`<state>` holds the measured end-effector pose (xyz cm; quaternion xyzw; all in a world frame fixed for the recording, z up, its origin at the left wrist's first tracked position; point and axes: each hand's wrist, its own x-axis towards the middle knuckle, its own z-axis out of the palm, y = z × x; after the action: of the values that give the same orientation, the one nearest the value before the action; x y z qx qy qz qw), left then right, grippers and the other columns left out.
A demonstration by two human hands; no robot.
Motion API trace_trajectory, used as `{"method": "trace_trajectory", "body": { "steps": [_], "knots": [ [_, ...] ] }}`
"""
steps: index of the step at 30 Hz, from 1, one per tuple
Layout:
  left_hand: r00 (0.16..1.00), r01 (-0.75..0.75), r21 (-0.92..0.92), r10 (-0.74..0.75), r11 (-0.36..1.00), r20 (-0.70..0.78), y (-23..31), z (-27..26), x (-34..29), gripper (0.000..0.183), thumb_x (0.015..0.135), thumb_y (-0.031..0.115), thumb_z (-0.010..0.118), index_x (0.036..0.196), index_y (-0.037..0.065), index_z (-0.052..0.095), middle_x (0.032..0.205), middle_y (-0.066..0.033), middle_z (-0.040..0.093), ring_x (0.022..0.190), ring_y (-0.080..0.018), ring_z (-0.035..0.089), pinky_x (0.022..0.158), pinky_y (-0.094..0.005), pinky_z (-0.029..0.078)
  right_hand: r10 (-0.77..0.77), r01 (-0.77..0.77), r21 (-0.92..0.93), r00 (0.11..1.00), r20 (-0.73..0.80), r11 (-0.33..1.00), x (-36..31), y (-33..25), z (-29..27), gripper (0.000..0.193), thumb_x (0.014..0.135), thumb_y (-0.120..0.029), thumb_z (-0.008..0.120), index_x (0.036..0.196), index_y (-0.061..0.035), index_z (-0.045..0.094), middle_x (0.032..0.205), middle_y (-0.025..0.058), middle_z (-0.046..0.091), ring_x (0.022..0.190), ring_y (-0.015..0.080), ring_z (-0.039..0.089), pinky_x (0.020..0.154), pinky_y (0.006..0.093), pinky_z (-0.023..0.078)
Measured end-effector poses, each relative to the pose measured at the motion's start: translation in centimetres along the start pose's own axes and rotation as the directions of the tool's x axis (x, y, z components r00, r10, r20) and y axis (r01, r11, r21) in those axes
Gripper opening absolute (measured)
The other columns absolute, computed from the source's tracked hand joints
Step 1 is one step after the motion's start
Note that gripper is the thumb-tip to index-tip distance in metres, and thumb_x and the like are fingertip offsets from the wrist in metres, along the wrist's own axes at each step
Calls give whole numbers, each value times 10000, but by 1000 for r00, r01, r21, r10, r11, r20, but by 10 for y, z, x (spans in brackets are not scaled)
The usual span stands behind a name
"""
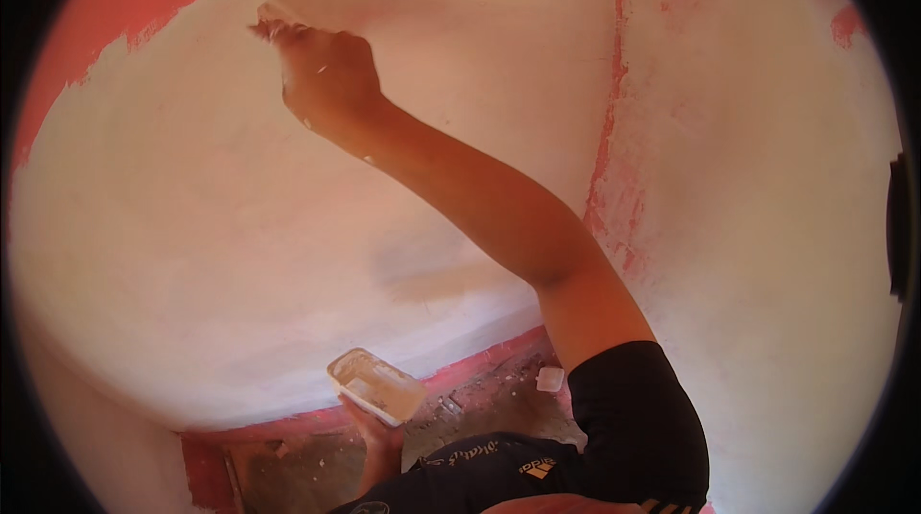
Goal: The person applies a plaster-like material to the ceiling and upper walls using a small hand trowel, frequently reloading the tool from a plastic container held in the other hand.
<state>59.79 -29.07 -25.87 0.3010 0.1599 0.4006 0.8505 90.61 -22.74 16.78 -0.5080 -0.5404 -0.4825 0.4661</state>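
Observation:
My right hand (331, 72) is raised at arm's length against the pale wall (192, 197), upper left. It is closed around what looks like a paintbrush (266, 24); only a ragged, bristly end shows past the fingers, and the rest is hidden. White specks dot the hand and wrist. Low in the view, my left hand (379, 432) grips a rectangular, translucent plastic tub (379, 389) from below. The tub is tilted, with whitish smears on its inner walls.
Red paint (106, 15) borders the wall at the upper left, and a red strip (602, 159) runs down the corner. Another pale wall (748, 188) stands on the right. On the dirty floor (317, 466) lie scraps and a small white container (550, 379).

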Motion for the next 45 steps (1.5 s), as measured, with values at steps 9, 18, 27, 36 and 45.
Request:
{"method": "trace_trajectory", "body": {
  "steps": [9, 18, 27, 36, 45],
  "knots": [
    [986, -14, 29, 19, 999, -168, -7, 4, 0, 753, 993, 726, 273, 1483, 169, 401, 1348, -85, 556, 1200, -309, 581, 1001, -509, 500, -478, -88, -975, 860, -178, 206, -8, 325, -258, 233, 903, -197, 594, 1044, -78, 736, 931, 65, 725, 732, 254, 677, 603, 444, 514],
    [998, -69, -6, 69, 998, 3, -3, 2, -2, 715, 1014, 686, 292, 1499, 167, 382, 1413, -71, 516, 1292, -296, 521, 1075, -496, 445, -6, -26, -244, 991, -132, 969, 0, 49, -27, 485, 780, -96, 652, 1247, -227, 670, 1040, 129, 726, 899, 342, 679, 866, 494, 523],
    [996, -87, 28, 87, 996, -7, -9, 2, -2, 751, 994, 709, 332, 1525, 179, 352, 1472, -73, 477, 1319, -304, 496, 1089, -499, 430, -144, -205, -866, 943, -299, 456, -27, 305, -237, 391, 874, -187, 637, 1256, -103, 627, 875, 40, 677, 663, 242, 629, 582, 409, 511],
    [990, -82, 76, 72, 994, 122, 0, 4, -3, 753, 1000, 703, 327, 1533, 171, 349, 1499, -64, 459, 1353, -296, 467, 1104, -485, 414, 87, -84, -178, 996, 8, 981, -8, 24, -55, 432, 759, -18, 609, 1175, -103, 686, 1059, 166, 701, 947, 343, 665, 869, 473, 540],
    [998, -20, -23, 19, 1000, -63, -5, -4, 0, 701, 1029, 664, 269, 1503, 159, 376, 1411, -58, 514, 1278, -282, 528, 1062, -492, 453, 352, -560, -378, 796, -492, 737, -47, 218, -200, 341, 951, -218, 541, 1199, -25, 674, 840, 195, 682, 685, 310, 633, 664, 465, 499]
  ]
}}
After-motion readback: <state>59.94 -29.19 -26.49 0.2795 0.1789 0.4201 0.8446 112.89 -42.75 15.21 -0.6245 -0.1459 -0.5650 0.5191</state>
